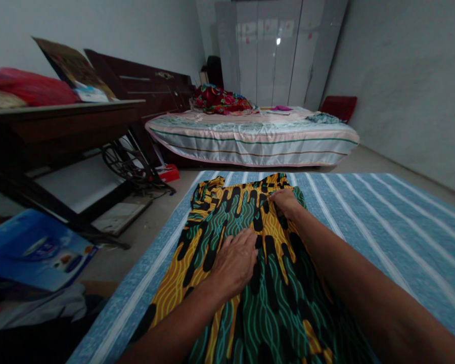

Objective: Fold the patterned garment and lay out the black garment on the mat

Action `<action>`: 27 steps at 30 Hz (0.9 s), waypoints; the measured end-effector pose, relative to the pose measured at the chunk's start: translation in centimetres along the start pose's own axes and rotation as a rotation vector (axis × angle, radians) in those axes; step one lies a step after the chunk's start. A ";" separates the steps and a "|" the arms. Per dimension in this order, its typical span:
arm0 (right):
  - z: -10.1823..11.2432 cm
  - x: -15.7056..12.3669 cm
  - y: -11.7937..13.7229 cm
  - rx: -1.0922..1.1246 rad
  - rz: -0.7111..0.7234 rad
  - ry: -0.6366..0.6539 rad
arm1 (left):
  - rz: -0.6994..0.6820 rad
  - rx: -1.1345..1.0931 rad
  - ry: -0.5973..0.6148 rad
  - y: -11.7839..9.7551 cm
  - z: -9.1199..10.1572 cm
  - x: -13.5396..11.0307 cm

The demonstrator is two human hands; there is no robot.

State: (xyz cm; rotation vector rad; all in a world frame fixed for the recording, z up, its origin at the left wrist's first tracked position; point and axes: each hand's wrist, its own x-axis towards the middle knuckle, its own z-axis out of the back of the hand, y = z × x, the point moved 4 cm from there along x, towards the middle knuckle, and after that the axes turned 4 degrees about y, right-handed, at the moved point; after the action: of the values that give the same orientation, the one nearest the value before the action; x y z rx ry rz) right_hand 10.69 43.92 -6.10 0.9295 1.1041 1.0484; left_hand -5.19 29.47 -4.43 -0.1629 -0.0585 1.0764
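Head view. The flat blue cardboard box [34, 250] on the floor at the left has a printed picture and label, but the print is too blurred to read. The tilted brown printed board [76, 68] on the dark wooden table [60, 121] also shows no legible words.

The left hand [235, 263] lies open and palm down, with its fingers stretched out and slightly spread. It presses flat on the green, yellow and black wavy-print cloth [212, 222] near the cloth's middle. The right hand [286, 202] reaches further out and rests on the same cloth near its far end. Its fingers are bent down into the fabric, but I cannot tell whether they pinch a fold or only press.

The cloth is spread lengthwise on the blue mat with white stripes [382, 222] and covers the mat's left part. Its left edge runs close to the mat's left border, and its far end almost reaches the mat's far edge. To the right of the cloth there is a broad stretch of bare mat. A strip of bare floor separates the mat from the low bed with a pale striped quilt [250, 136]. Another strip runs along the left, between the mat and the table with its black iron treadle wheel [125, 162]. A white glossy wardrobe [276, 50] stands behind the bed.
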 end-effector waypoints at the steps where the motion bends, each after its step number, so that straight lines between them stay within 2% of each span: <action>1: 0.2 -0.1 0.0 -0.022 -0.005 -0.006 | 0.015 -0.009 0.027 0.2 -0.5 0.0; 5: 1.4 -1.5 0.2 -0.105 0.022 -0.008 | 0.050 -0.005 0.069 0.7 -1.4 -0.1; 9: 2.9 -4.8 -0.5 -0.167 0.051 0.060 | 0.056 -0.007 0.091 0.8 -1.5 -0.2; 14: 3.9 -9.3 -2.5 -0.429 0.041 0.277 | 0.072 -0.016 0.105 0.7 -1.2 -0.2; 17: 3.5 -11.1 -3.6 -0.505 -0.013 0.411 | 0.069 -0.014 0.107 0.6 -1.1 -0.2; 19: 3.1 -11.8 -3.8 -0.525 -0.010 0.454 | 0.071 -0.006 0.110 0.6 -1.0 -0.1; 23: 2.9 -12.1 -3.4 -0.614 0.049 0.396 | 0.071 -0.005 0.105 0.7 -1.1 -0.1; 27: 3.4 -11.9 -2.6 -0.793 0.159 0.356 | 0.071 -0.017 0.109 0.8 -1.2 -0.2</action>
State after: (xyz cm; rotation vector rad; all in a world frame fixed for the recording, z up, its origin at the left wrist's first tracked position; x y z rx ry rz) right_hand 13.08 31.55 -5.06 0.1940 0.7796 1.6574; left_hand -5.84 29.54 -5.73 -0.2399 0.0364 1.1367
